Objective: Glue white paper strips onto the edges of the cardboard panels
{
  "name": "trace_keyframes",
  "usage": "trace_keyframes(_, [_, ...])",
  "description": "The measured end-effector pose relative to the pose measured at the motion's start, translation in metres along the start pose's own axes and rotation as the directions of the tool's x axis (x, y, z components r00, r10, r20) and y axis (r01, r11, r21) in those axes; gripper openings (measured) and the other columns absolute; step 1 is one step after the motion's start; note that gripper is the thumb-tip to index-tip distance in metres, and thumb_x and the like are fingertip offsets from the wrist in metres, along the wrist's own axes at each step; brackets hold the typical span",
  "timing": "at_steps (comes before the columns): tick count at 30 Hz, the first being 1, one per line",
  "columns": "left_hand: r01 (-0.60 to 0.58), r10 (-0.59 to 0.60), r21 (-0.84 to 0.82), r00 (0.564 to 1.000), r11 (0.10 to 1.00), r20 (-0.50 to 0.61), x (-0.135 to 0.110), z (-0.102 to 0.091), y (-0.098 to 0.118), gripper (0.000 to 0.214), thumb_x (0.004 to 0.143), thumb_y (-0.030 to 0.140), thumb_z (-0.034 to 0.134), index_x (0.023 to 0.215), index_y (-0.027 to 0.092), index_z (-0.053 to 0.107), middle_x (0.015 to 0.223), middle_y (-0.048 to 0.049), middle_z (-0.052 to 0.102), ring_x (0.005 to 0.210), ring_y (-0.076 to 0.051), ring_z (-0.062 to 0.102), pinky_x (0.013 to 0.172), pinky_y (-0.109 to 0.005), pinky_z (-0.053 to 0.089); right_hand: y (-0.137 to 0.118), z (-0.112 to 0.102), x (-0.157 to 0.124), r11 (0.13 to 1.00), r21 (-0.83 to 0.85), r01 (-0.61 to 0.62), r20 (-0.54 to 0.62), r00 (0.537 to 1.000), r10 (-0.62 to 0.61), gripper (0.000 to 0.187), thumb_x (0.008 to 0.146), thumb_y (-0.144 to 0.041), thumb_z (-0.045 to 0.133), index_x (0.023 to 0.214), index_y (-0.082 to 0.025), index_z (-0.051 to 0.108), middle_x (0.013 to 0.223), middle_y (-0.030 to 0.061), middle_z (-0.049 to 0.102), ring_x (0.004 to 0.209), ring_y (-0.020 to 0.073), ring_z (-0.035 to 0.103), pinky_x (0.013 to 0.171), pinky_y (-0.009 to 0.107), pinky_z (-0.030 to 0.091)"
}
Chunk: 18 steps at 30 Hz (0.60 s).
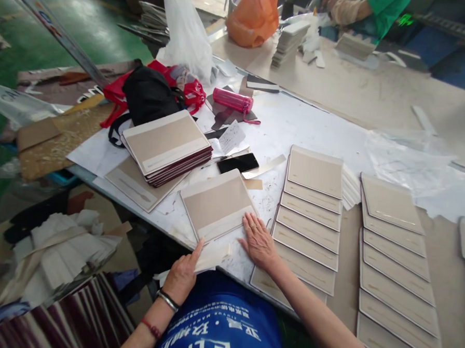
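A beige cover board with white borders lies on the white table in front of me. My right hand rests flat on the table at the board's near right corner, fingers stretched out. My left hand is at the table's near edge, fingers closed on a white paper strip that lies just below the board. To the right, a column of overlapping beige boards runs toward me, and a second such column lies beyond it.
A stack of boards with dark red edges sits at the left, with a black phone beside it. Farther back are a pink case, a black and red bag and an orange bag. A co-worker's arm works at the far table.
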<state>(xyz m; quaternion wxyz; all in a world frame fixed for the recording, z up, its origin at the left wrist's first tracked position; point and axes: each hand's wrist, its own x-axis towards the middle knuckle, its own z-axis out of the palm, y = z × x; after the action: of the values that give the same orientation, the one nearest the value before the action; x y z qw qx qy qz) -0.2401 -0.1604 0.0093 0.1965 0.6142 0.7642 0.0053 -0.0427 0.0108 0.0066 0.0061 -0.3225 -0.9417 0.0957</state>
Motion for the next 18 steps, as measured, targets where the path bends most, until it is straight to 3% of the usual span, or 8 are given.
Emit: trace_keyframes(18, [0.028, -0.028, 0.026, 1.0, 0.999, 0.003, 0.0015, -0.002, 0.0093, 0.076, 0.066, -0.01, 0.032, 0.137, 0.016, 0.031, 0.065, -0.0006, 0.052, 0.065, -0.015, 0.052, 0.067, -0.026, 0.046, 0.0026, 0.0047, 0.0, 0.999, -0.042, 0.012, -0.049, 0.999, -0.014, 0.059, 0.089, -0.037, 0.041, 0.136, -0.003, 0.03, 0.142, 0.0197, 0.029, 0.135, 0.026, 0.016, 0.108, 0.045, 0.021])
